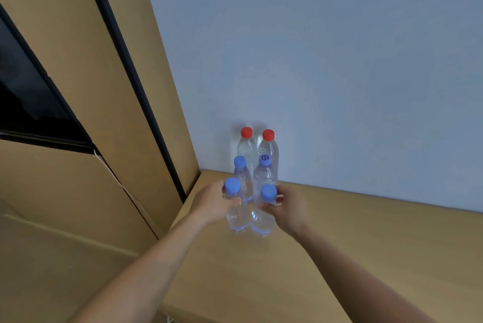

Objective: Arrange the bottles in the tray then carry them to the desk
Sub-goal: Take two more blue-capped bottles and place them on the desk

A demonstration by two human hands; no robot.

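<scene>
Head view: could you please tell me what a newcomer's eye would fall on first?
Six bottles stand in pairs on the wooden ledge against the blue wall, the rear two red-capped, the rest blue-capped. The left hand grips the near left bottle and the right hand the near right bottle.
</scene>
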